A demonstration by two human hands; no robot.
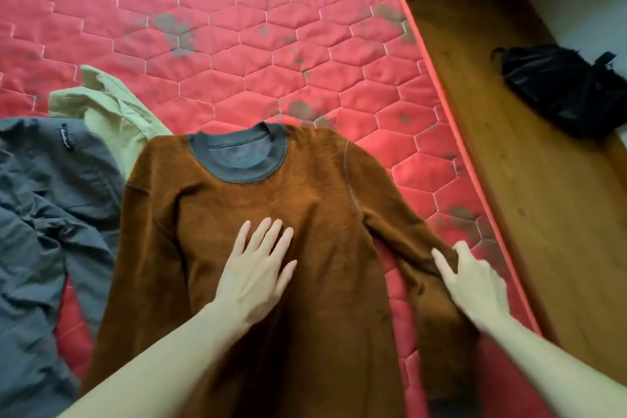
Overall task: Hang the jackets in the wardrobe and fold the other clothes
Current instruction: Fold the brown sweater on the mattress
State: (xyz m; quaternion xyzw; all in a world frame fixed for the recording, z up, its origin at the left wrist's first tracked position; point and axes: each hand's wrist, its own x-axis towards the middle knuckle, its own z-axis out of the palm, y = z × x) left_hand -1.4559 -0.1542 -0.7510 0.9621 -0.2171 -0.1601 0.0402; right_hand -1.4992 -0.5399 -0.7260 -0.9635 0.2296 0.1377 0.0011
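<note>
A rust-brown fleece sweater (pixel 305 214) with a grey ribbed collar lies flat, face up, on the red quilted mattress (pixel 237 27). The left hand (pixel 254 268) presses its chest, fingers straight and spread. The right hand (pixel 475 285) rests loosely open on its outstretched sleeve.

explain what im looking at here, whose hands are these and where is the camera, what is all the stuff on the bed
There is no machine here: a person wears one camera on the head, looking down at their own two bare hands. A brown sweater with a grey collar lies spread flat on a red quilted mattress. The left hand presses flat on its chest. The right hand touches its sleeve, thumb out; nothing is lifted. Beside the sweater lie a grey garment and a beige garment. A black bag sits on the wooden floor.
</note>
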